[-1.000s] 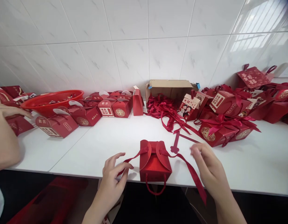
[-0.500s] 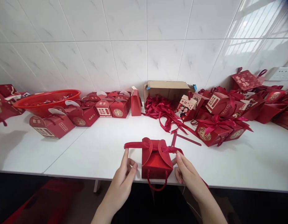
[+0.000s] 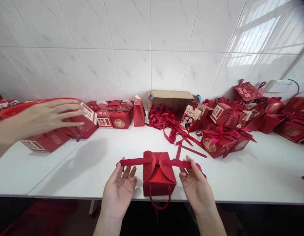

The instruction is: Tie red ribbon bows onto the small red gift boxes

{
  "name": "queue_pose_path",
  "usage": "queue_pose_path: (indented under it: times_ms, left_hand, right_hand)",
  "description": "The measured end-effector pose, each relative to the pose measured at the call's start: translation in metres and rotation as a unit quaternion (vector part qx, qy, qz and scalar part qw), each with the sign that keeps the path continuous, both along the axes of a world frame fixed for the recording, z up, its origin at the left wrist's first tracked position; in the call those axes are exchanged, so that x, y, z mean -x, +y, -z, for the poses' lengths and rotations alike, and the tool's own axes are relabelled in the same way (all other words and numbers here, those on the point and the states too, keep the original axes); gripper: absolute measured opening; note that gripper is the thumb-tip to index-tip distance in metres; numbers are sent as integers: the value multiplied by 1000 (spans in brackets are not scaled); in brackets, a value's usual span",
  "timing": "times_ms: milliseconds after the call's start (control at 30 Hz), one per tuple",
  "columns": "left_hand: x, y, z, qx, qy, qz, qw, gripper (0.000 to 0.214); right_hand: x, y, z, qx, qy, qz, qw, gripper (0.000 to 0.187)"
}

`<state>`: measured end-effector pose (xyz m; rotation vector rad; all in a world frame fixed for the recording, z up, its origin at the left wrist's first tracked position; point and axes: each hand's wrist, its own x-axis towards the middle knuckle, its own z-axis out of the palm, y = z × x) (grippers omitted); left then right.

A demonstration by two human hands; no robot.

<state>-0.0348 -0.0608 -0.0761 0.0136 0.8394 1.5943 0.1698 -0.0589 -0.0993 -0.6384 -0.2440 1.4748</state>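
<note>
A small red gift box (image 3: 158,182) stands at the table's front edge, its two curved flaps folded together on top and a cord handle (image 3: 159,207) hanging down its near side. A dark red ribbon (image 3: 137,161) runs through the holes in the flaps and stretches out to both sides. My left hand (image 3: 121,191) grips the left length between thumb and fingers, palm turned up. On the other side, my right hand (image 3: 197,186) pinches the right length, whose tail hangs over the fingers. Both hands are beside the box, not touching it.
A co-worker's hand (image 3: 52,113) reaches in over boxes and a red basin (image 3: 9,111) at left. Behind are finished-looking red boxes (image 3: 121,118), a carton (image 3: 171,94) of loose ribbons (image 3: 164,116), and bow-tied boxes (image 3: 217,144) at right. Ribbon strips (image 3: 193,151) lie between.
My hands have moved apart, drawing the ribbon straighter on both sides, and their palms have turned upward. A co-worker's hand has come in from the left over the boxes. The view has shifted slightly.
</note>
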Motion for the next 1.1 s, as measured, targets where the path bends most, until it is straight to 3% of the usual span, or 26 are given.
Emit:
queue_pose_path:
  times_ms: [200,367,467,600,867,1100]
  left_hand:
    - [10,-6,2,31,-50,2,998,21]
    - [19,-9,-4,21,-59,-12,998,22]
    - [22,-13,-1,36,-84,-3,996,24]
    - [22,-19,6,62,-100,6,993,21]
    - [23,-18,3,-35,-75,60,995,26]
    - [20,-17,0,20,-134,9,991,32]
  right_hand:
    - [-2,0,1,3,-3,-34,999,20]
    - [-3,3,-3,-6,-62,-5,998,19]
    - [-3,4,0,-6,-71,12,997,16]
    - [-2,3,8,1,-60,-20,998,18]
    - [1,1,13,-4,10,-92,996,26]
    - [4,-6,9,-3,12,-78,997,27]
